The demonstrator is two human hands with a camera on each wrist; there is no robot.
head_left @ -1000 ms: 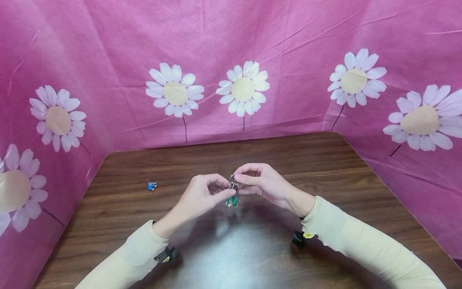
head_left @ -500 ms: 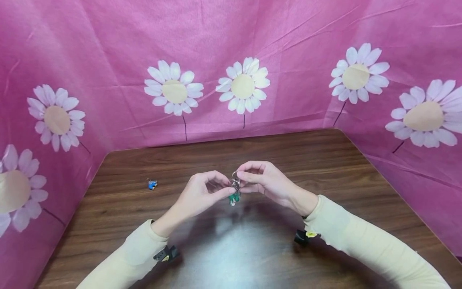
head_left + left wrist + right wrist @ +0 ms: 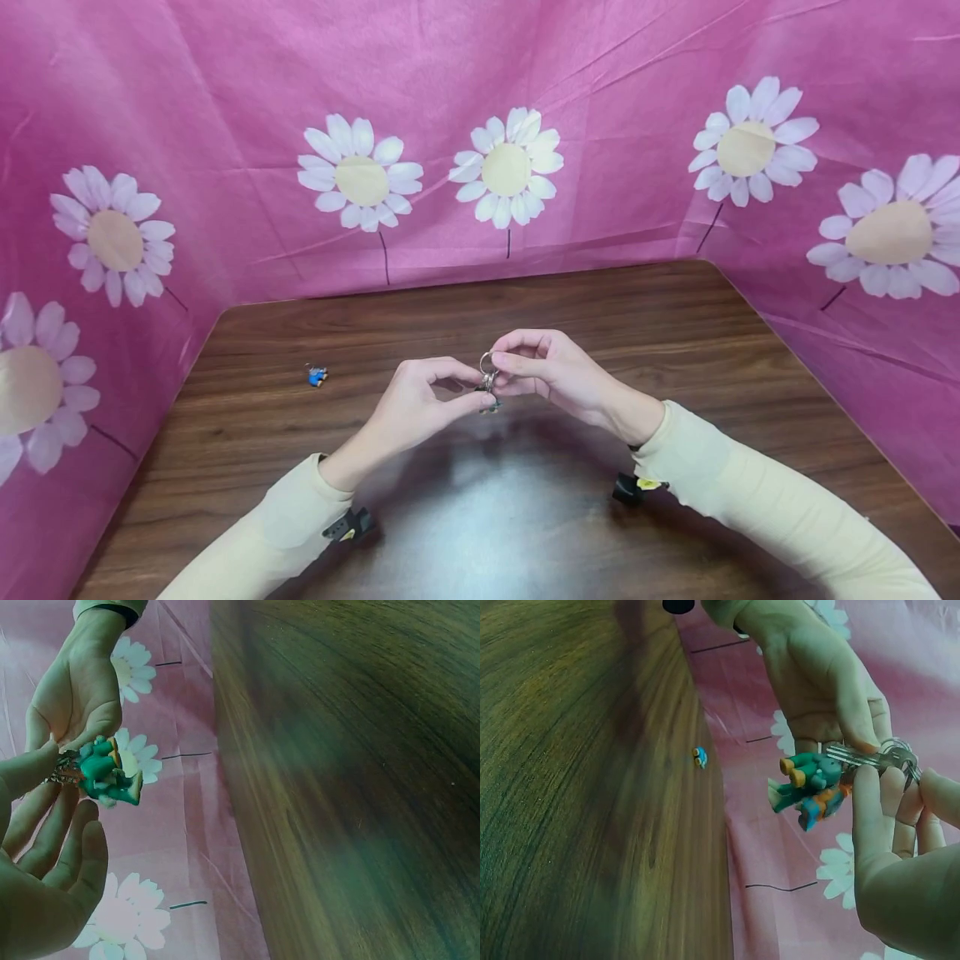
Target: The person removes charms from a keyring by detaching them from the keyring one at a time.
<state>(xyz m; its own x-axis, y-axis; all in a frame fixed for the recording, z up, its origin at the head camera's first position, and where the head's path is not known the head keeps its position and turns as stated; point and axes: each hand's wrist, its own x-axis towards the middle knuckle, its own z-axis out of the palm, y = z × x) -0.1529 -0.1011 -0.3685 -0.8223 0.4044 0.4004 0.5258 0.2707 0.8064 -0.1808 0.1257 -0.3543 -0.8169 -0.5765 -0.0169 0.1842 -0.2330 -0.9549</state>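
A dark wood-grain table [image 3: 675,350] fills the lower half of the head view, smooth with a soft sheen that catches a pale glare at bottom centre. Behind and to both sides hangs a matt, creased pink backdrop [image 3: 225,83] that looks like thin non-woven cloth or paper, printed with white daisies. At centre frame, a shiny metal key ring [image 3: 487,363] carries a glossy green plastic figure [image 3: 808,778]; the sleeves [image 3: 750,492] are soft matt cream cloth.
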